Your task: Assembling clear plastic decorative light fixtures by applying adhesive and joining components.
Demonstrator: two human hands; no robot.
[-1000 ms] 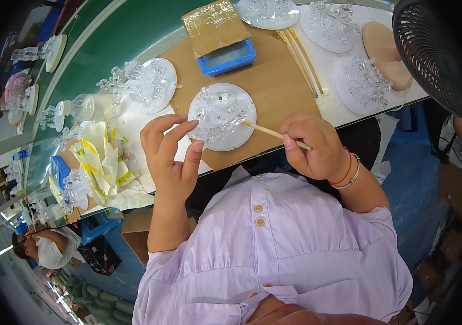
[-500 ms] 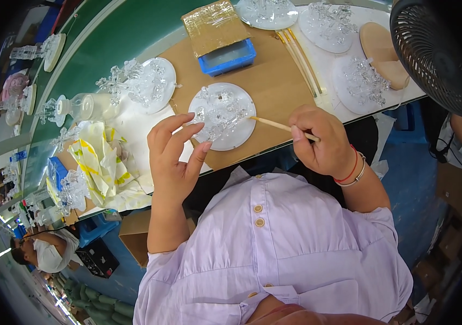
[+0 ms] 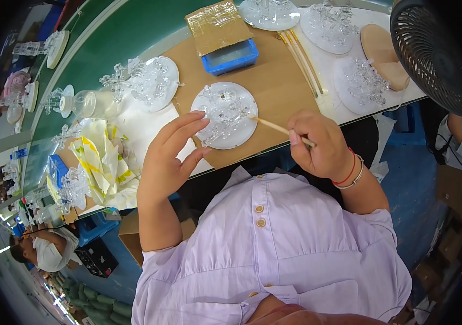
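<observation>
A round white base with clear plastic figures (image 3: 225,116) lies on the brown cardboard sheet (image 3: 282,78) in front of me. My right hand (image 3: 318,143) pinches a thin wooden brush (image 3: 274,127); its tip meets the right edge of the round base. At the left side of that piece is my left hand (image 3: 174,149), fingers curved and apart, with nothing held in it. The fingertips are close to the rim; whether they touch it I cannot tell.
Behind the piece stands a blue tub (image 3: 231,58) under a cardboard flap (image 3: 220,27). Several brushes (image 3: 302,62) lie to its right. More clear pieces (image 3: 362,84) stand around. A clear bottle (image 3: 87,103) and crumpled yellow-white cloth (image 3: 101,162) are left; a black fan (image 3: 434,57) is right.
My left hand has shifted slightly left and its thumb has come lower. The brush stays at the right edge of the base, and my right hand has moved a little left.
</observation>
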